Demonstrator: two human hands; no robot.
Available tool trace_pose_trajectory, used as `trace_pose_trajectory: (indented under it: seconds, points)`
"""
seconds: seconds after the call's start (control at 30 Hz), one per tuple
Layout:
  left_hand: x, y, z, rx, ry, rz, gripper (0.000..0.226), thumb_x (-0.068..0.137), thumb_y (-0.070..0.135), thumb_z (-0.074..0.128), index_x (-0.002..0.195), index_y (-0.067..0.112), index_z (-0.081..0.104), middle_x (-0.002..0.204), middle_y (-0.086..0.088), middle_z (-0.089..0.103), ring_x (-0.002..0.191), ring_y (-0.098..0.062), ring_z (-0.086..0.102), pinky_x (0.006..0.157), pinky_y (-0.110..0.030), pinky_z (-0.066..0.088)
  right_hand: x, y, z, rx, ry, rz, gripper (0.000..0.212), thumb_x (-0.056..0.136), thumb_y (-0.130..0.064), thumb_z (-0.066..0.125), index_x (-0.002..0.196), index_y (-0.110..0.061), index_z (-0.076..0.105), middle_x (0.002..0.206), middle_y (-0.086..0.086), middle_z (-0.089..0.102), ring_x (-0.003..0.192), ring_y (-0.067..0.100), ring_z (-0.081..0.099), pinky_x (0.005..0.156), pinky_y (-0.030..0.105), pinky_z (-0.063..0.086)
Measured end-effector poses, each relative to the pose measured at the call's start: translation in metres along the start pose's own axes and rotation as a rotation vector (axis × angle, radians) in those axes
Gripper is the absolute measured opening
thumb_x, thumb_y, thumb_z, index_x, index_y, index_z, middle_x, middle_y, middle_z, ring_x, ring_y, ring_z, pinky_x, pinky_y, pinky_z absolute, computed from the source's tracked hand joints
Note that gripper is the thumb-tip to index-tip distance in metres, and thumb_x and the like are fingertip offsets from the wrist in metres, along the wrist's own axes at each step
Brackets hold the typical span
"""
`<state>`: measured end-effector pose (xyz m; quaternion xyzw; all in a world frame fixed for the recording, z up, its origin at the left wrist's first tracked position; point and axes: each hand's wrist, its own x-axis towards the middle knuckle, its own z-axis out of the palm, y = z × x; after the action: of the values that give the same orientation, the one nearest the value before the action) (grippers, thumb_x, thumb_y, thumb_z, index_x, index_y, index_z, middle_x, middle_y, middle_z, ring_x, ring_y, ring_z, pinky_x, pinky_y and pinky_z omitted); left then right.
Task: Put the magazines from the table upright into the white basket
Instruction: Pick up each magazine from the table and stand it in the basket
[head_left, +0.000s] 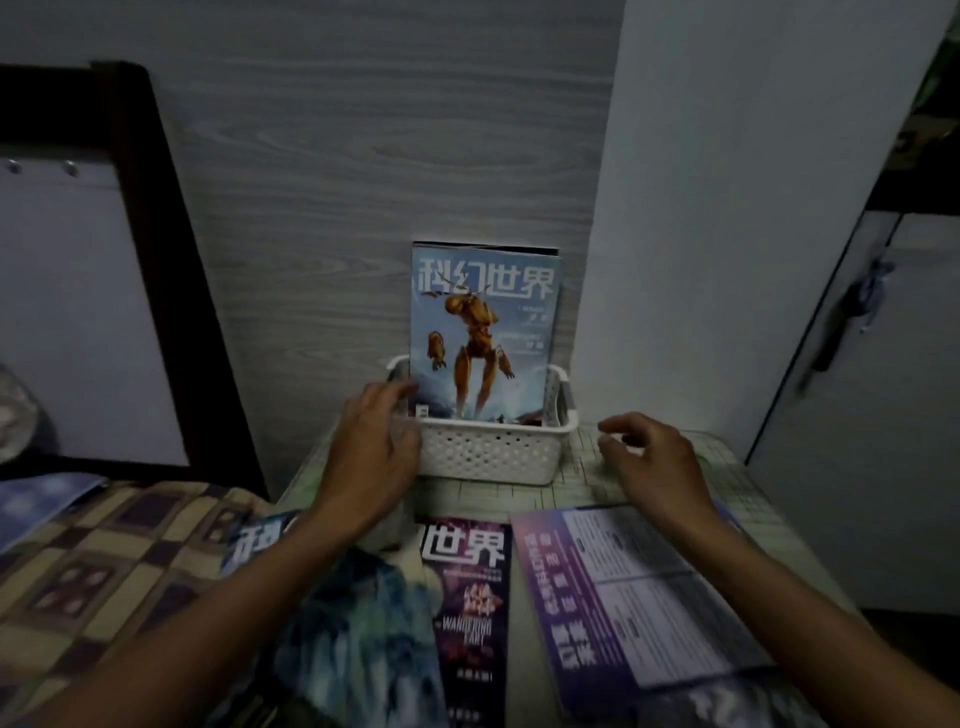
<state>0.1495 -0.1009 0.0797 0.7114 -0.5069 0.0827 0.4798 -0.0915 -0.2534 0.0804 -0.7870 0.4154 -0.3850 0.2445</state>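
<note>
A blue-covered magazine (483, 332) stands upright in the white basket (488, 452); 2 magazines (470, 582) (628, 587) lie flat before it.

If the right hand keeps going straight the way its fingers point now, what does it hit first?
The right hand points left toward the white basket, so most likely its right side wall comes first. Only bare table seems to lie between them, though depth is uncertain.

You can read "科幻世界" on the blue magazine (483, 332) standing in the basket, and "世界" with "THE WANDERING EARTH" on the purple magazine (467, 597) lying on the surface.
</note>
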Motion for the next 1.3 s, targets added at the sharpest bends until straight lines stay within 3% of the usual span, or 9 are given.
trace_pose_trajectory:
  seconds: [0.13,0.23,0.43,0.6,0.77,0.9,1.03,1.13,1.3]
  points:
    - [-0.042,0.025,-0.004,0.023,-0.193,-0.017,0.02,0.088,0.015,0.061,0.108,0.022,0.065,0.111,0.001,0.065,0.097,-0.013,0.058,0.079,-0.029,0.047,-0.046,0.001,-0.02,-0.058,-0.274,0.049,0.006,0.09,-0.02,0.064,0.089,-0.023,0.069,0.097,-0.002,0.072,0.086,0.012,0.065,0.075,0.026,0.048]
    - [-0.067,0.056,-0.008,0.051,-0.439,0.034,0.013,0.086,0.017,0.063,0.094,0.026,0.069,0.098,0.002,0.07,0.083,-0.011,0.063,0.074,-0.03,0.052,-0.08,-0.001,-0.033,-0.273,-0.5,-0.058,0.018,0.089,-0.028,0.057,0.099,-0.023,0.07,0.106,-0.002,0.071,0.093,0.014,0.064,0.084,0.032,0.052]
    - [-0.115,0.105,0.004,0.313,-1.057,0.279,0.038,0.084,0.038,0.064,0.12,0.025,0.063,0.12,-0.005,0.062,0.104,-0.022,0.059,0.091,-0.031,0.048,-0.121,0.014,-0.069,-0.499,-0.747,-0.185,0.045,0.083,-0.034,0.067,0.126,-0.028,0.059,0.133,-0.006,0.058,0.117,0.014,0.053,0.099,0.028,0.042]
    - [-0.128,0.115,0.018,0.332,-0.903,0.282,0.028,0.081,0.037,0.067,0.107,0.026,0.066,0.112,-0.005,0.059,0.103,-0.023,0.058,0.081,-0.028,0.046,-0.13,0.038,-0.107,-0.608,-0.755,-0.156,0.067,0.083,-0.055,0.062,0.142,-0.028,0.044,0.147,-0.006,0.047,0.128,0.017,0.047,0.105,0.034,0.04]
    - [-0.134,0.114,0.027,0.366,-0.869,0.3,0.051,0.08,0.046,0.063,0.124,0.024,0.05,0.122,-0.005,0.06,0.107,-0.023,0.058,0.082,-0.028,0.045,-0.134,0.039,-0.107,-0.86,-0.62,-0.398,0.041,0.096,-0.053,0.04,0.119,-0.022,0.051,0.123,0.004,0.063,0.105,0.024,0.057,0.078,0.035,0.046]
    - [-0.132,0.119,0.037,0.537,-0.804,0.473,0.048,0.085,0.041,0.052,0.126,0.017,0.047,0.111,-0.012,0.064,0.095,-0.03,0.063,0.074,-0.032,0.048,-0.143,0.047,-0.091,-0.989,-0.52,-0.515,0.041,0.102,-0.044,0.029,0.125,-0.015,0.046,0.115,0.013,0.063,0.099,0.03,0.059,0.07,0.035,0.037]
    - [-0.135,0.127,0.04,0.552,-0.706,0.565,0.028,0.097,0.032,0.043,0.117,0.014,0.053,0.101,-0.012,0.068,0.084,-0.027,0.066,0.074,-0.04,0.056,-0.157,0.047,-0.082,-1.033,-0.375,-0.516,0.024,0.096,-0.037,0.049,0.106,-0.017,0.058,0.09,0.008,0.069,0.079,0.026,0.063,0.066,0.033,0.044]
    - [-0.123,0.129,0.032,0.478,-0.582,0.514,0.023,0.097,0.029,0.046,0.109,0.015,0.061,0.106,-0.008,0.069,0.09,-0.025,0.066,0.08,-0.038,0.054,-0.154,0.049,-0.084,-0.861,-0.317,-0.504,0.03,0.096,-0.041,0.038,0.099,-0.019,0.058,0.089,0.006,0.07,0.084,0.027,0.061,0.069,0.036,0.043]
    - [-0.099,0.146,0.015,0.312,-0.417,0.603,0.032,0.089,0.016,0.062,0.12,0.011,0.063,0.12,-0.013,0.067,0.107,-0.031,0.064,0.087,-0.042,0.053,-0.148,0.029,-0.086,-0.746,-0.15,-0.379,0.03,0.087,-0.028,0.057,0.117,-0.024,0.064,0.103,0.01,0.066,0.092,0.029,0.061,0.071,0.032,0.047]
